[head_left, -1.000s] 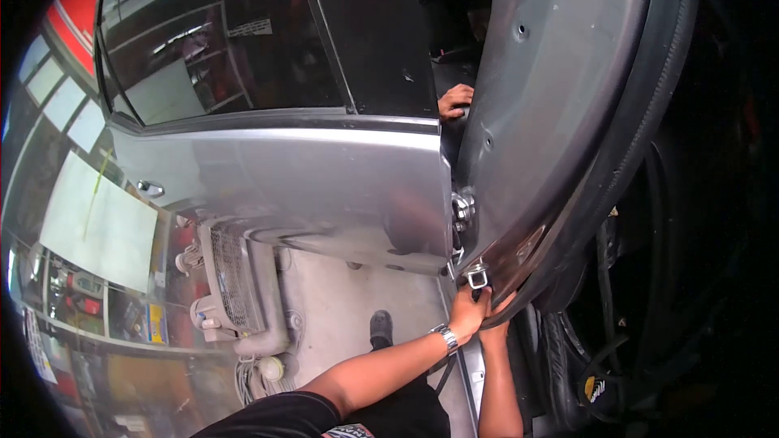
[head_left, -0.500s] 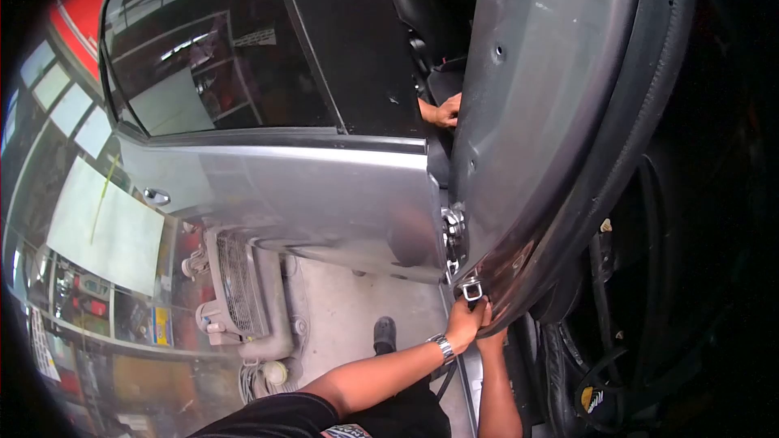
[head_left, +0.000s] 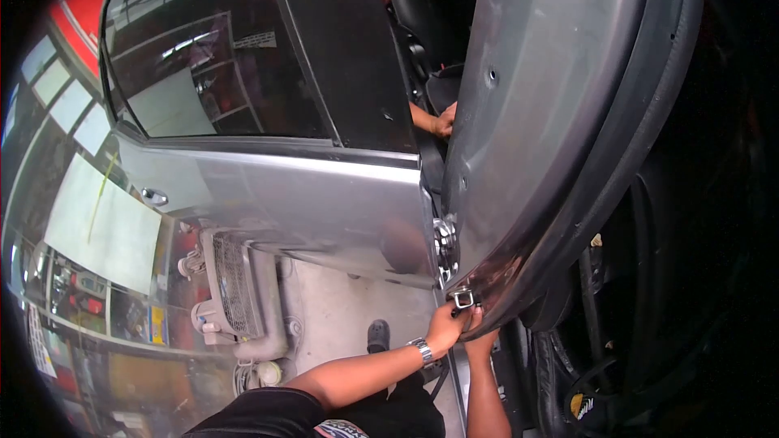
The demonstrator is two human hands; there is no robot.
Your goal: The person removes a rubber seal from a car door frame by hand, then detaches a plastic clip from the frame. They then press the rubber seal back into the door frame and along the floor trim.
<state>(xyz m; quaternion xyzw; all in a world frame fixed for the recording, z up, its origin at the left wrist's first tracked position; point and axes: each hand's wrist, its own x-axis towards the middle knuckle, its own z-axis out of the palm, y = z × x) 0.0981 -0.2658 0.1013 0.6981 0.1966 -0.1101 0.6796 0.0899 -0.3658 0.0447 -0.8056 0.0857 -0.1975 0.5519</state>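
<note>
A metal door striker (head_left: pixel 462 299) sits on the lower part of the grey car pillar (head_left: pixel 535 105). My left hand (head_left: pixel 449 329), with a steel-banded watch (head_left: pixel 422 349) on its wrist, is at the pillar's lower edge just under the striker. Its fingers are curled closed, and whatever lies between them is too dark to make out. Close beside it, my right hand (head_left: pixel 480 345) reaches up behind the dark lower end of the pillar, which hides most of its fingers. To the left, the silver car door (head_left: pixel 324 203) stands open, with its hinge (head_left: pixel 445 239) near the pillar.
Another person's hand (head_left: pixel 443 122) shows inside the car, behind the pillar. Dark cables (head_left: pixel 600 365) hang at the right. A dusty radiator-like part (head_left: pixel 231 284) stands on the floor (head_left: pixel 333 300) at the left, beside a glass-fronted display (head_left: pixel 105 227).
The view has shifted slightly, so the pillar's lower end and both my hands appear a little further left and lower. My hands stay at the same spot beneath the striker.
</note>
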